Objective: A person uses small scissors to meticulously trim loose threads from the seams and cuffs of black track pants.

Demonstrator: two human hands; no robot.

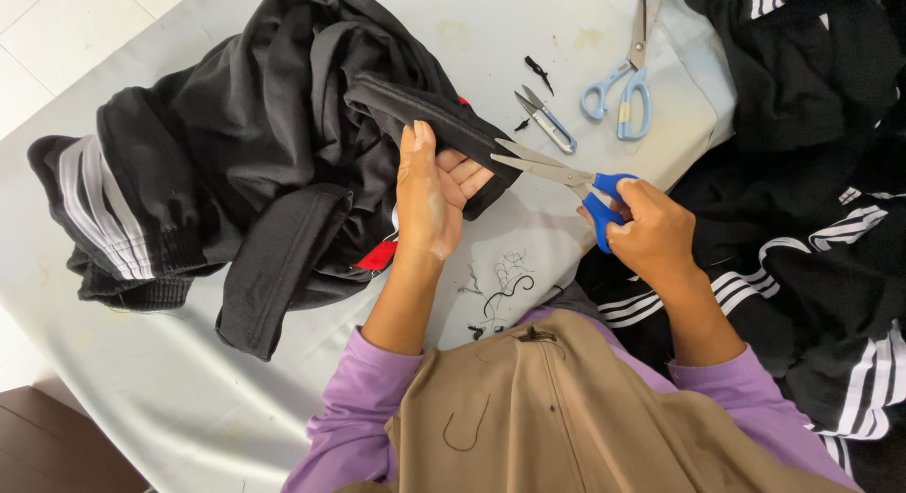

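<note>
My left hand (429, 196) grips a folded edge of a black garment (255, 144) with white side stripes, holding the hem up off the table. My right hand (651, 233) holds small blue-handled thread snips (566, 177), blades open, with their tips touching the hem right beside my left fingers. The garment spreads in a heap over the left half of the white table (208, 399). A red patch (377, 257) shows under the fabric below my left wrist.
Large light-blue-handled scissors (625, 83) and a second pair of small snips (545, 120) lie at the back of the table. Cut thread scraps (500, 295) lie near me. A pile of black striped garments (821, 200) fills the right side.
</note>
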